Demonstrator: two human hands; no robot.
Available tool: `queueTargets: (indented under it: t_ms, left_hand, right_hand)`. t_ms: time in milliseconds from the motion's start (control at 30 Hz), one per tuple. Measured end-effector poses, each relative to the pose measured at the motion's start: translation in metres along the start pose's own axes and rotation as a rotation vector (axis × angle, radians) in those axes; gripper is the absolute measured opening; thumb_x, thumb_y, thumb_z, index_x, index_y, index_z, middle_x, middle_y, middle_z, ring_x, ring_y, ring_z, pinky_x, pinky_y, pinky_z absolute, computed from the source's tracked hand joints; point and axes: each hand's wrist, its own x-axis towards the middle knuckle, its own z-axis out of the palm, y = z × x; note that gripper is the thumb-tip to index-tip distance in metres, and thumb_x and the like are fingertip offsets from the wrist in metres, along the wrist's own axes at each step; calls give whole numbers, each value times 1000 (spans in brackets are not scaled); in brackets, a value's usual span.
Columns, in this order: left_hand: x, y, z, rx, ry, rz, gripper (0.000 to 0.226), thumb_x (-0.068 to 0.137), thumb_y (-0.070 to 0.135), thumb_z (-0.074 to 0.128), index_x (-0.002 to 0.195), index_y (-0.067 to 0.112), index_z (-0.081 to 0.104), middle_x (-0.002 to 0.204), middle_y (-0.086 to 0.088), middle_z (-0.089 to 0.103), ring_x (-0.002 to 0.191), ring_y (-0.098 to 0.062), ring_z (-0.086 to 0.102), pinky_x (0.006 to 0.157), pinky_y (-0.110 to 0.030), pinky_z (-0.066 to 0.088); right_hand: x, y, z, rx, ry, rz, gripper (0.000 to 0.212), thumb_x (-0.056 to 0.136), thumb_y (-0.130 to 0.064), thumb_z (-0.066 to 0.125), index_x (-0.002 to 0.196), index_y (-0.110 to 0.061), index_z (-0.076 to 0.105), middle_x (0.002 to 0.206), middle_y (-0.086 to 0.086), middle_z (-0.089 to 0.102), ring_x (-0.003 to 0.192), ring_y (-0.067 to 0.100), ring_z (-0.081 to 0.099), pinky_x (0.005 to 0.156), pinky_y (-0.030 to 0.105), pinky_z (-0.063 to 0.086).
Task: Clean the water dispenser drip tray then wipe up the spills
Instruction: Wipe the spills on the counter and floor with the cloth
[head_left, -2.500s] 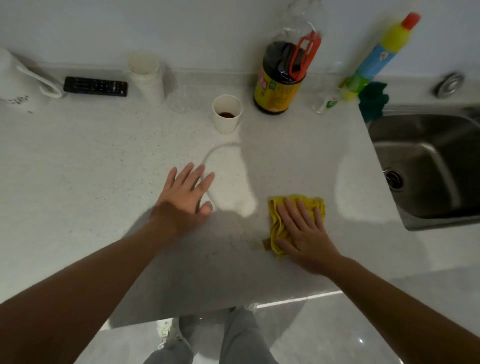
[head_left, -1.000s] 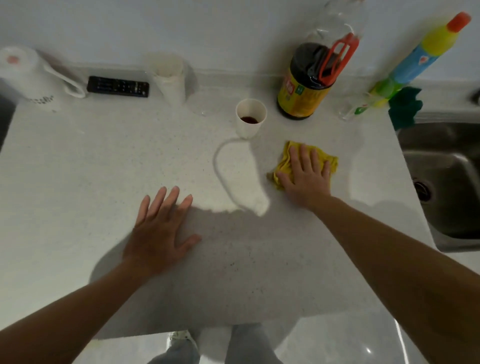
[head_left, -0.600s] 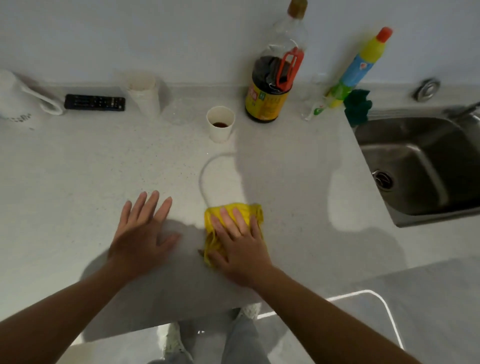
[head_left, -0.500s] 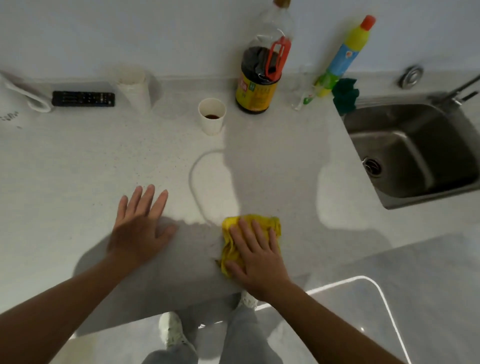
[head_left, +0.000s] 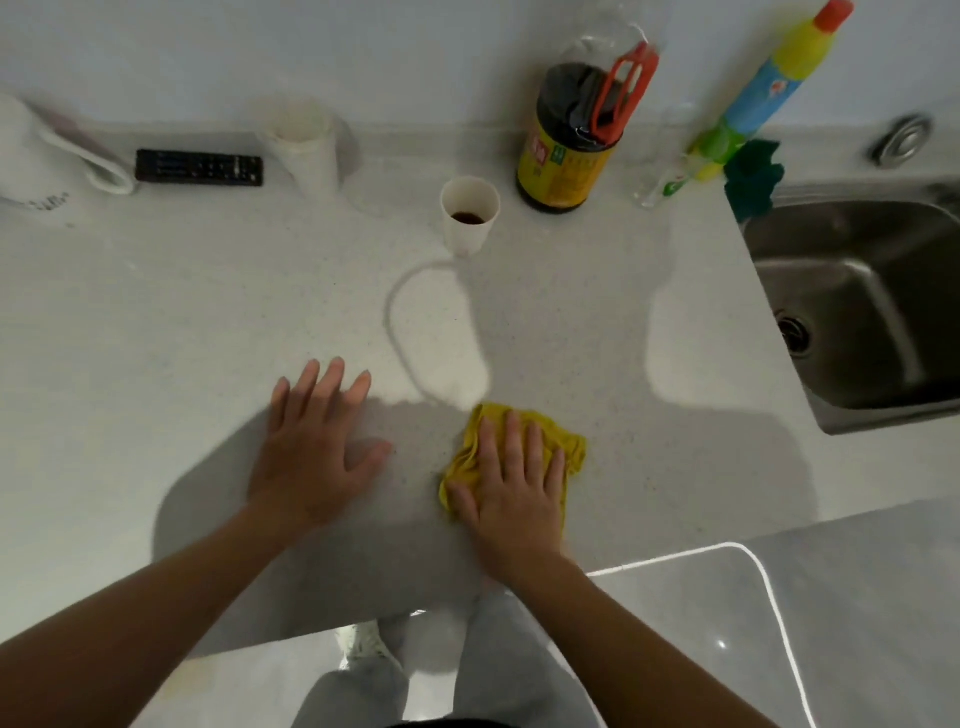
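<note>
A crumpled yellow cloth (head_left: 571, 448) lies on the pale speckled countertop (head_left: 208, 312), near its front edge. My right hand (head_left: 511, 491) presses flat on the cloth with straight fingers and covers most of it. My left hand (head_left: 317, 447) rests flat on the bare counter to the left of the cloth, fingers spread, holding nothing. No water dispenser or drip tray is in view.
A paper cup (head_left: 469, 214) with dark liquid stands behind the hands. At the back wall are a dark sauce bottle (head_left: 569, 150), a spray bottle (head_left: 753, 98), a green cloth (head_left: 750, 174), a remote (head_left: 199, 167), a white cup (head_left: 301, 145) and a kettle (head_left: 31, 156). A steel sink (head_left: 862, 306) lies right.
My right hand has slid the yellow cloth from the back of the counter to the front edge, then a little rightward. My left hand has stayed flat on the counter.
</note>
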Motion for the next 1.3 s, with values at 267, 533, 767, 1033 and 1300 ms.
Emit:
queueTargets:
  t_ms: [267, 533, 767, 1033, 1300]
  left_hand:
    - [3, -4, 7, 39, 12, 10, 86, 91, 69, 48, 160, 18, 37, 169, -16, 30, 157, -40, 23, 127, -60, 16]
    - [4, -3, 1, 27, -28, 0, 83, 93, 69, 46, 161, 22, 34, 168, -15, 31, 156, -41, 24, 127, -61, 16]
    - [3, -1, -5, 14, -15, 16, 68, 100, 48, 36, 157, 13, 42, 163, -21, 39, 151, -46, 32, 123, -63, 23]
    - [2, 6, -6, -12, 6, 8, 73, 95, 52, 39, 157, 13, 43, 164, -21, 37, 153, -44, 29, 126, -60, 17]
    - [6, -3, -2, 23, -62, 0, 70, 98, 52, 42, 160, 20, 37, 167, -19, 33, 156, -42, 25, 127, -59, 16]
  right_hand:
    - [188, 79, -52, -34, -31, 16, 89, 89, -77, 6, 165, -33, -2, 175, 3, -3, 160, 30, -7, 125, 60, -6]
    - [182, 18, -44, -53, 36, -210, 83, 95, -66, 26, 164, -20, 23, 170, 14, 23, 156, 41, 19, 123, 66, 8]
    - [4, 53, 0, -14, 12, -281, 78, 99, -67, 35, 165, -34, 10, 175, -1, 9, 160, 27, 1, 125, 60, 8]
    - [-4, 201, -40, -10, -48, 194, 85, 92, -72, 24, 165, -29, 14, 173, 6, 14, 159, 34, 8, 123, 65, 11]
    - [208, 134, -66, -7, 14, 105, 91, 87, -78, 6, 165, -31, 3, 175, 2, 1, 160, 31, -2, 125, 62, -2]
